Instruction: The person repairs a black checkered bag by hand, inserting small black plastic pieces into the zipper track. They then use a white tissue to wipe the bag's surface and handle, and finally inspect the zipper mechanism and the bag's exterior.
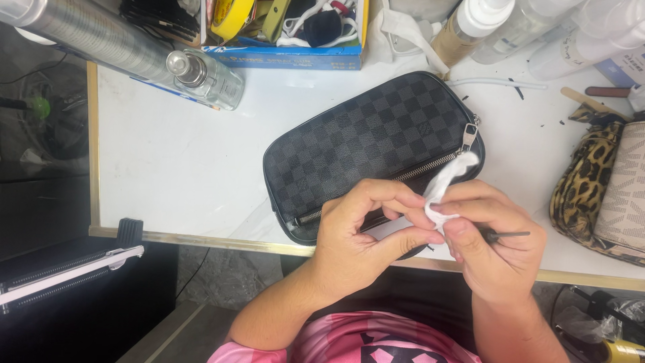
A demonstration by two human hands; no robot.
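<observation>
A dark checkered pouch (366,138) with a metal zipper lies on the white table (181,161), near its front edge. My left hand (363,235) and my right hand (494,238) meet over the pouch's lower right corner. Both pinch a small wad of white cotton or tissue (447,178) that sticks up between the fingers. My right hand also grips a thin dark stick-like tool (507,234) whose end pokes out to the right. The lower edge of the pouch is hidden under my hands.
A blue box (289,40) of tape rolls and odds stands at the back. Clear bottles (205,77) lie at back left, spray bottles (474,23) at back right. A leopard-print bag (594,181) sits at the right edge. A black case (60,269) lies below the table's left.
</observation>
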